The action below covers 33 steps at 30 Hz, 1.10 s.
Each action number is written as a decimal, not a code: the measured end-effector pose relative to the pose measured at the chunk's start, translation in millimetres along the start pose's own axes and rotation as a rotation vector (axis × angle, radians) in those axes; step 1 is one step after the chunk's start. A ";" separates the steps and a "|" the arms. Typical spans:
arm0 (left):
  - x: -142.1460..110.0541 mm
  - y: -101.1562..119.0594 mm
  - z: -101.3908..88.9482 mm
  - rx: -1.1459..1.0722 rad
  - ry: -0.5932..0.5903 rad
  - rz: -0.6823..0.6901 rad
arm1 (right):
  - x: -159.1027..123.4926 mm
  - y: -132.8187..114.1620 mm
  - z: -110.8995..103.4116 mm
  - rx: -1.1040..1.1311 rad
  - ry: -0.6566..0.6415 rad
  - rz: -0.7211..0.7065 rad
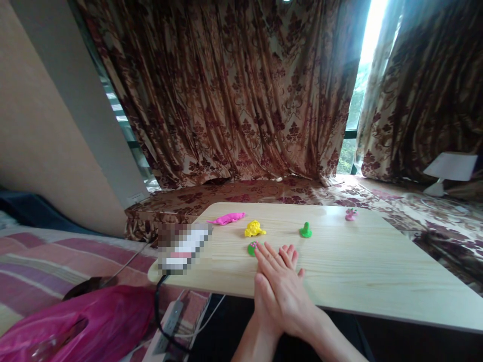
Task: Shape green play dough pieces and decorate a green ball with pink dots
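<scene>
My right hand [285, 289] lies flat across my left hand [263, 301], palm against palm, near the front edge of the table. The right fingers stretch forward and left, while the left fingertips show beyond them on the right. Both hands have straight fingers; whatever may be between the palms is hidden. Just past the right fingertips is a flat green clay piece [251, 249] with small pink dots on it. Farther back sit a lumpy yellow clay figure [254, 229], a long pink clay figure [227, 218] and a green clay piece [306, 231] with an upright knob.
A small pink clay figure with green bits [350, 215] stands at the table's [370, 271] back right. A blurred-out device [184, 249] with a black cable lies at the left end. Below left are a power strip [166, 327] and a pink bag [94, 322].
</scene>
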State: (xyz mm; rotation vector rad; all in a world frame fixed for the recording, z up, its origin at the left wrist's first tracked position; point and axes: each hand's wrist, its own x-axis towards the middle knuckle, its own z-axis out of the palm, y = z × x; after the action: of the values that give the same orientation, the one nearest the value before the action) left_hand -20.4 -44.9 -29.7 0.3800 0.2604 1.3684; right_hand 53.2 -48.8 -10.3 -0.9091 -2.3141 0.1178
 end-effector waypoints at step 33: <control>2.4 31.4 11.9 -0.066 -0.074 0.080 | -2.4 -9.7 -1.5 -0.087 -0.061 -0.038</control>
State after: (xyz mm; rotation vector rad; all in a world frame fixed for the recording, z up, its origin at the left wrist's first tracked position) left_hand -43.5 -39.0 -5.9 0.3886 0.1392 1.4346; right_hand 49.8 -57.8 -7.4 -0.9151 -2.4078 0.0298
